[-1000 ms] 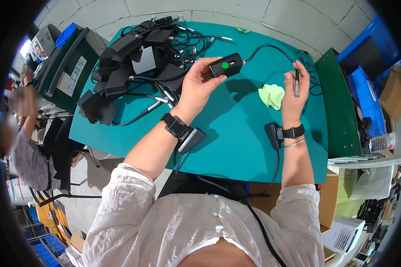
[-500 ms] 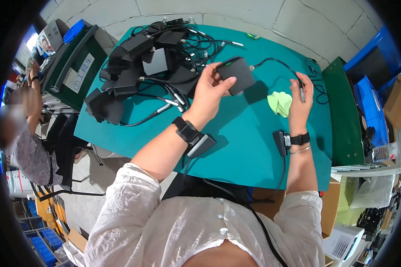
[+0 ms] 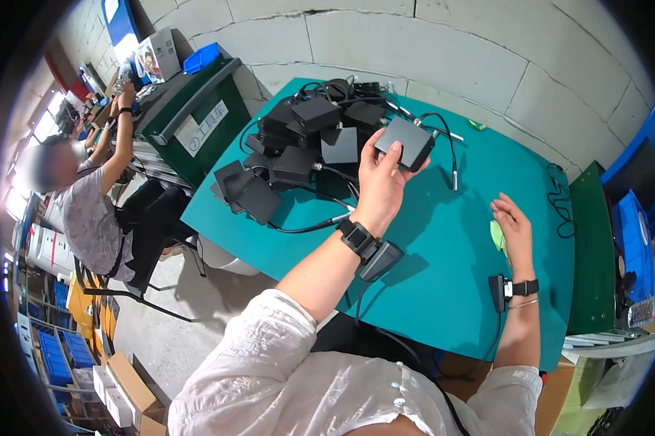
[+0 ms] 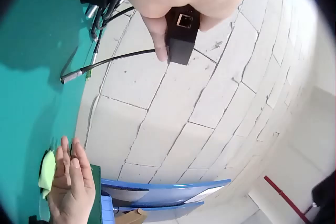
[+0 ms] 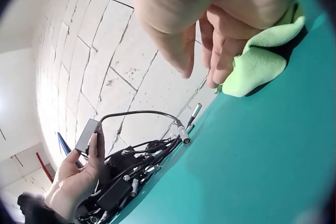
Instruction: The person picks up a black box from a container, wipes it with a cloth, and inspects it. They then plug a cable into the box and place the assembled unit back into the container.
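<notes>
My left hand point(image 3: 384, 174) grips a flat black box point(image 3: 407, 142) and holds it up over the teal table point(image 3: 444, 276), beside a pile of similar black boxes and cables point(image 3: 298, 145). The box's cable hangs down to a metal connector point(image 3: 454, 178), which dangles free. In the left wrist view the box point(image 4: 182, 35) sits between my fingers point(image 4: 160, 40), with the connector point(image 4: 71, 77) below. My right hand point(image 3: 513, 221) lies relaxed on the table, fingers straight, at a light green cloth point(image 3: 496, 236). The right wrist view shows its fingertips point(image 5: 212, 50) at the cloth point(image 5: 262, 56).
A dark green bin with a white label point(image 3: 197, 120) stands left of the table. A green panel point(image 3: 592, 247) and blue bins point(image 3: 636, 232) line the right side. A loose black cable point(image 3: 560, 196) lies near the right edge. Another person point(image 3: 80, 211) sits at far left.
My right hand has let go of the metal connector and dropped to the table by the green cloth. My left hand keeps the black box, now with its flat side facing up. The view swung left.
</notes>
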`<state>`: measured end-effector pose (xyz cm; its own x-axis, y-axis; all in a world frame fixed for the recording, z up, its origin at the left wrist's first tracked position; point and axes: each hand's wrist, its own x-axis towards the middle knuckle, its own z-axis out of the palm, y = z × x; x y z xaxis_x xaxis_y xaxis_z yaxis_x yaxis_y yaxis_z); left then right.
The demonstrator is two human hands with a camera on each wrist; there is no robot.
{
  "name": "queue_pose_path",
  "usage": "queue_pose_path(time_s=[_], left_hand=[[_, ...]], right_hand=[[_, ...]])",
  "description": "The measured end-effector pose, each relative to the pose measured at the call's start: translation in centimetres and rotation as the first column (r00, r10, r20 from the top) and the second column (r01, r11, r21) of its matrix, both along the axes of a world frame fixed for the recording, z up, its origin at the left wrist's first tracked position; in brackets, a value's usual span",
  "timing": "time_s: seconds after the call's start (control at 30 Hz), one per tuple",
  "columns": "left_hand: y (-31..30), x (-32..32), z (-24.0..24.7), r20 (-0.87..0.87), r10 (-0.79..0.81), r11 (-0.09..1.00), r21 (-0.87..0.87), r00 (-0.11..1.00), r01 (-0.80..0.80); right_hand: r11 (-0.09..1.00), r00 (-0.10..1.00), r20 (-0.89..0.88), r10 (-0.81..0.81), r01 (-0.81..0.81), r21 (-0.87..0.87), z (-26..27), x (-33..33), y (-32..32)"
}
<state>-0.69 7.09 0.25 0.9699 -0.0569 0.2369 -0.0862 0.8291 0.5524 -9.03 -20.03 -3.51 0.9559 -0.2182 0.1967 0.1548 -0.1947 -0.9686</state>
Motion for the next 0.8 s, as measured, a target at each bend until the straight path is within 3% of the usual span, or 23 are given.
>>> queue_pose_path(time_s=[0.23, 0.33, 0.4, 0.47, 0.53, 0.67, 0.8], left_hand=[[1.5, 0.7, 0.1, 0.052, 0.254, 0.950, 0.175, 0.966, -0.259], [1.5, 0.8, 0.4, 0.034, 0.361, 0.909, 0.213, 0.932, -0.359], [1.5, 0.7, 0.1, 0.031, 0.329, 0.918, 0.225, 0.944, -0.327], [1.2, 1.1, -0.5, 0.036, 0.297, 0.928, 0.223, 0.954, -0.297], [1.1, 1.3, -1.1, 0.022, 0.210, 0.971, 0.113, 0.977, -0.211], [1.0, 0.8, -0.8, 0.070, 0.119, 0.984, 0.128, 0.990, -0.127], [0.6, 0.6, -0.7, 0.140, 0.137, 0.981, 0.116, 0.981, -0.154]], right_hand=[[0.995, 0.995, -0.037, -0.093, 0.094, 0.020, -0.6, 0.1, -0.9], [0.987, 0.988, -0.032, -0.151, 0.149, -0.057, -1.1, 0.2, -1.4], [0.980, 0.993, 0.010, -0.120, 0.120, -0.159, -1.1, 0.3, -1.6], [0.975, 0.991, 0.001, -0.135, 0.134, -0.177, -0.7, 0.0, -1.3], [0.972, 0.990, -0.005, -0.144, 0.141, -0.190, -0.6, -0.1, -1.0], [0.973, 0.990, -0.025, -0.140, 0.133, -0.191, -0.7, 0.0, -1.1], [0.971, 0.991, -0.011, -0.132, 0.127, -0.204, -0.9, 0.1, -1.1]])
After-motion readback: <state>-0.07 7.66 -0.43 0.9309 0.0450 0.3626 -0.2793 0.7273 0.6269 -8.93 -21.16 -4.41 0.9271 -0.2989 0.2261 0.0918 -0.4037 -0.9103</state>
